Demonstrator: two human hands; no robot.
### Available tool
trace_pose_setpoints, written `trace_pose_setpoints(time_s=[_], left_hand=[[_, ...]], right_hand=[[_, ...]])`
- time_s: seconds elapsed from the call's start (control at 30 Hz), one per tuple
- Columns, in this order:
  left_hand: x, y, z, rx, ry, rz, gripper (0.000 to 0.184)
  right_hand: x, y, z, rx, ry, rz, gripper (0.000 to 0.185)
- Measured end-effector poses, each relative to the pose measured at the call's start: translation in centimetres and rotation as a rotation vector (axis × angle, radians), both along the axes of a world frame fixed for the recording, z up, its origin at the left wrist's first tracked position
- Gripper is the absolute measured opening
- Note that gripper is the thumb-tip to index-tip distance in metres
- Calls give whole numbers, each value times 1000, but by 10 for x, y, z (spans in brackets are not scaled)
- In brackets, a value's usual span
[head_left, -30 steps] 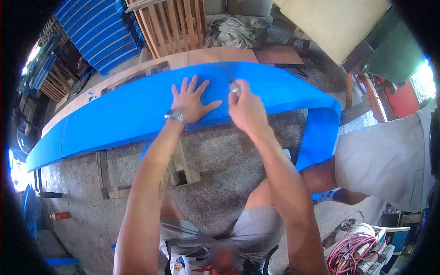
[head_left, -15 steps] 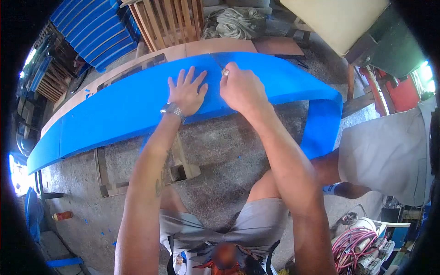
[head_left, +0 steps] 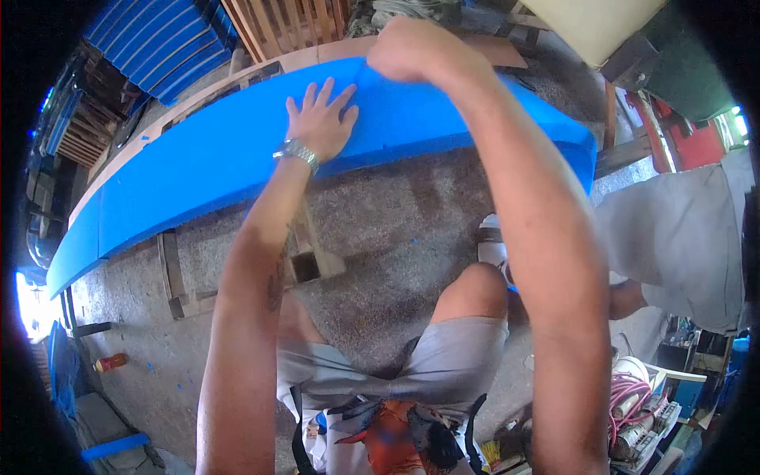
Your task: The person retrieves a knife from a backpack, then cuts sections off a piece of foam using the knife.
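Observation:
A long slab of blue foam [head_left: 214,150] lies across in front of me, curving away to both sides. My left hand [head_left: 321,127], with a metal watch at the wrist, rests flat on its top with the fingers spread. To the right of it, my right hand [head_left: 412,51] is closed in a fist above the foam's far edge. The knife in that fist is hidden by the hand now; its thin blade showed half a second ago. A thin dark line runs across the foam beside the fist.
A tan board [head_left: 332,51] runs behind the foam. Wooden slats [head_left: 285,28] and blue slatted pieces [head_left: 158,47] stand at the back. A person's grey shorts [head_left: 673,237] are close on the right. Pink hose [head_left: 629,396] lies at lower right, a small bottle [head_left: 109,362] at left.
My right hand has moved away from me to the foam's far edge, and the knife is out of sight. My left hand stays pressed on the foam. The person at right has shifted slightly.

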State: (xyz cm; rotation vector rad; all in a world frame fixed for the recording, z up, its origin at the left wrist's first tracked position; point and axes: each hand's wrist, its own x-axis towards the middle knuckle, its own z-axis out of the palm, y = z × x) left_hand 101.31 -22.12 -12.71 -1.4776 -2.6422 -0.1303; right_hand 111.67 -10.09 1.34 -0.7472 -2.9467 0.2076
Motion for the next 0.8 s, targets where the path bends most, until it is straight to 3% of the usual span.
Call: trace_pose_setpoints(time_s=[0.07, 0.17, 0.27, 0.5, 0.8], left_hand=[[1, 0, 2, -5, 6, 6, 51], [2, -2, 0, -6, 19, 9, 51], [0, 0, -4, -2, 43, 7, 52], [-7, 3, -14, 32, 99, -3, 51], [-11, 3, -17, 22, 113, -11, 51]], right_hand=[[11, -5, 11, 90, 21, 100, 27], [3, 21, -4, 430, -289, 341, 27], [18, -3, 14, 130, -130, 168, 25], [33, -31, 42, 169, -414, 211, 25], [54, -57, 61, -44, -391, 170, 25]])
